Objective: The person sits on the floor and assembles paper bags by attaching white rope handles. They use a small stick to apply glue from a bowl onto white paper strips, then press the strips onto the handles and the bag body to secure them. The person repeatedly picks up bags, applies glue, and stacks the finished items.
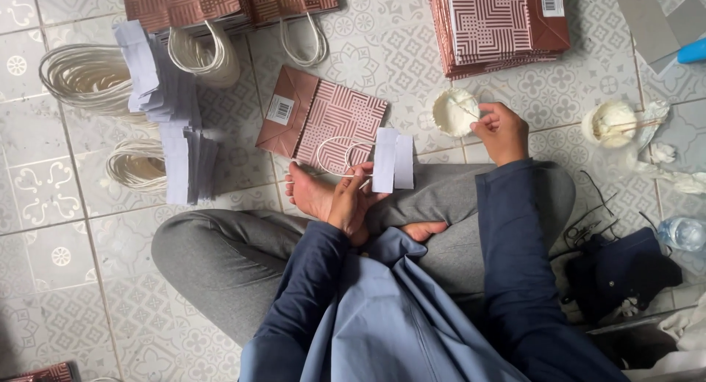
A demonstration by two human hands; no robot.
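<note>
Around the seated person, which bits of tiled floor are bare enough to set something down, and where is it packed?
Bare tile lies at lower left, below the cord handle bundles and beside the grey-trousered knee, and between the flat bag and the bag stack. Crowded: the paper strips at upper left, and the right side around the second glue cup and bottle.

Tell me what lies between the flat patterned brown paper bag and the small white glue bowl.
In the head view, only bare patterned floor tile lies between the flat patterned brown paper bag and the small white glue bowl.

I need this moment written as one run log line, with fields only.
left hand: holds white strip with cord loop | right hand: stick in glue cup | flat bag: on floor ahead
</note>
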